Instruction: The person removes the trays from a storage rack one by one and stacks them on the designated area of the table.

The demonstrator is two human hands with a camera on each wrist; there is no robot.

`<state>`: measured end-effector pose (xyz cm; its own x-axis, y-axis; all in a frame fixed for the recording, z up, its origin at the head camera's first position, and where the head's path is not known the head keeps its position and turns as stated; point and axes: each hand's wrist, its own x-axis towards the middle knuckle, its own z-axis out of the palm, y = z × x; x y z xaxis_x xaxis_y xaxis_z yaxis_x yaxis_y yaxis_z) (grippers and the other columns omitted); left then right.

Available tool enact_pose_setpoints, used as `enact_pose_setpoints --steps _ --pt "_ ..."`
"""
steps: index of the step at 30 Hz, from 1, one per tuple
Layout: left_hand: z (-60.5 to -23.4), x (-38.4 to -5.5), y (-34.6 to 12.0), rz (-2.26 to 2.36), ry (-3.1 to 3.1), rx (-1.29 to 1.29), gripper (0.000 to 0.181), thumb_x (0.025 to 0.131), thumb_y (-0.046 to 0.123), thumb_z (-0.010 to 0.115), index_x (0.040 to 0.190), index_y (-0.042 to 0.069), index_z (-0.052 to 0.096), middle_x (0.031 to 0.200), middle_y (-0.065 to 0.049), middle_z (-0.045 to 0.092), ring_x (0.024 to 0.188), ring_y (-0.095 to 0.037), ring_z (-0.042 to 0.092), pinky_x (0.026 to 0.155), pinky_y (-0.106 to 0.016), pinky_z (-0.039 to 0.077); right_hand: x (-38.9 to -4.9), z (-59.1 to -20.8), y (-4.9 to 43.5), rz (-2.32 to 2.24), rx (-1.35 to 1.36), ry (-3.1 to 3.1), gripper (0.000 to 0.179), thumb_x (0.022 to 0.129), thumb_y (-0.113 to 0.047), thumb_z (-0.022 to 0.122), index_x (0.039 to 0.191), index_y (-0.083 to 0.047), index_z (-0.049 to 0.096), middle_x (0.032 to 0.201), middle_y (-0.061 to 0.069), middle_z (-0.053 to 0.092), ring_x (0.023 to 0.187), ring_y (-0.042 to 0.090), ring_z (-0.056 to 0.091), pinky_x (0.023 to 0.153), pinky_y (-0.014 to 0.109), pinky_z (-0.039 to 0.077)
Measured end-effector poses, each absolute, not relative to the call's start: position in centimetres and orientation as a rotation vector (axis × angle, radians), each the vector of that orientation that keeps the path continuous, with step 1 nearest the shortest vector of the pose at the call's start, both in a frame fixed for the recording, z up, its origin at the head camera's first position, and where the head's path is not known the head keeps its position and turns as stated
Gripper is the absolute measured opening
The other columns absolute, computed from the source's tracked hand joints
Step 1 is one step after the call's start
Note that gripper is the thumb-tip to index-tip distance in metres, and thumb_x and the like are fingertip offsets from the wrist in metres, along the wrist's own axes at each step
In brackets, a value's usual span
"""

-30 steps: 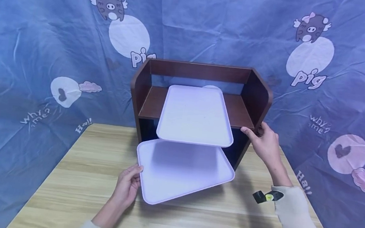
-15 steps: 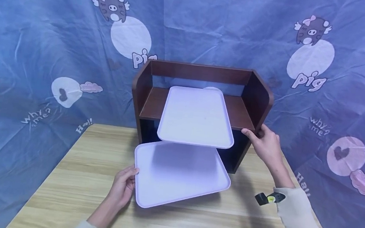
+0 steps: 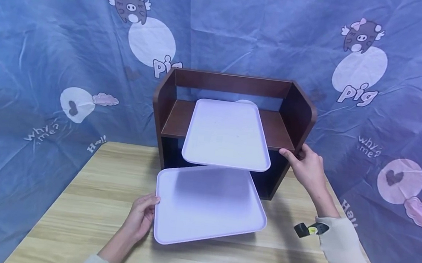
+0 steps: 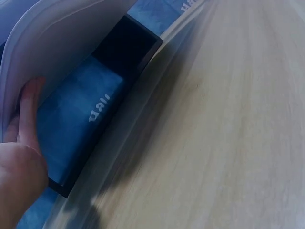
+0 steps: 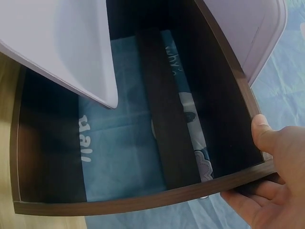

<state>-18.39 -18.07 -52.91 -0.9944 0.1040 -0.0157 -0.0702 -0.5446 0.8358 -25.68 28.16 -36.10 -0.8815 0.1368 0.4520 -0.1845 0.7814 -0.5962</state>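
My left hand (image 3: pixel 140 216) grips a white tray (image 3: pixel 206 212) by its left edge, thumb over the rim and fingers underneath. The tray is held tilted, clear of the table in the left wrist view, in front of the lower opening of a dark brown desktop shelf (image 3: pixel 297 119). My right hand (image 3: pixel 309 167) holds the shelf's right side at the middle board's corner, thumb on the front edge and fingers round the outside. A second white tray (image 3: pixel 228 133) lies on the middle board, jutting past its front edge and overlapping the lower tray in the head view.
The shelf stands at the back of a light wood table (image 3: pixel 105 180). Behind and beside it hangs a blue cloth (image 3: pixel 221 34) printed with pigs and words. In the right wrist view a dark crossbar (image 5: pixel 167 114) spans the shelf's back.
The lower tray has come a little toward me with my left hand, out from the shelf's lower opening. My right hand keeps its hold; the upper tray stays in place.
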Motion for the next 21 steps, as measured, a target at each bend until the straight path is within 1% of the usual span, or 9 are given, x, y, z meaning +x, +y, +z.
enact_pose_setpoints --steps 4,10,17,21 --pt "-53.12 -18.36 -18.16 2.646 1.455 0.072 0.035 0.104 -0.007 0.042 0.105 0.008 0.074 0.089 -0.002 0.081 0.079 -0.007 0.078 0.075 -0.022 0.066 -25.67 -36.23 28.18 0.904 0.035 -2.484 0.054 0.096 -0.049 0.077 0.115 0.001 0.070 0.100 0.026 0.080 0.078 0.030 0.066 0.061 0.027 0.046" --pt "-53.29 -18.18 -18.27 2.605 1.500 0.074 0.035 0.103 -0.005 0.044 0.104 0.010 0.075 0.090 -0.001 0.081 0.080 -0.007 0.077 0.074 -0.022 0.066 -25.72 -36.22 28.04 0.911 0.027 -2.492 0.055 0.097 -0.051 0.076 0.116 0.001 0.070 0.101 0.026 0.080 0.081 0.032 0.067 0.064 0.031 0.047" --pt "-53.27 -18.07 -18.37 2.559 1.493 0.145 0.035 0.103 -0.005 0.045 0.105 0.010 0.076 0.094 -0.001 0.081 0.083 -0.007 0.077 0.078 -0.023 0.066 -25.77 -36.26 28.09 0.928 0.021 -2.490 0.056 0.097 -0.051 0.076 0.118 0.001 0.070 0.103 0.027 0.079 0.083 0.034 0.068 0.065 0.032 0.048" --pt "-53.29 -17.94 -18.38 2.519 1.506 0.146 0.035 0.103 -0.004 0.045 0.105 0.011 0.076 0.093 0.000 0.081 0.082 -0.006 0.076 0.078 -0.022 0.066 -25.77 -36.32 28.14 0.931 0.022 -2.490 0.057 0.097 -0.051 0.076 0.119 0.002 0.069 0.105 0.028 0.079 0.086 0.036 0.070 0.067 0.034 0.048"
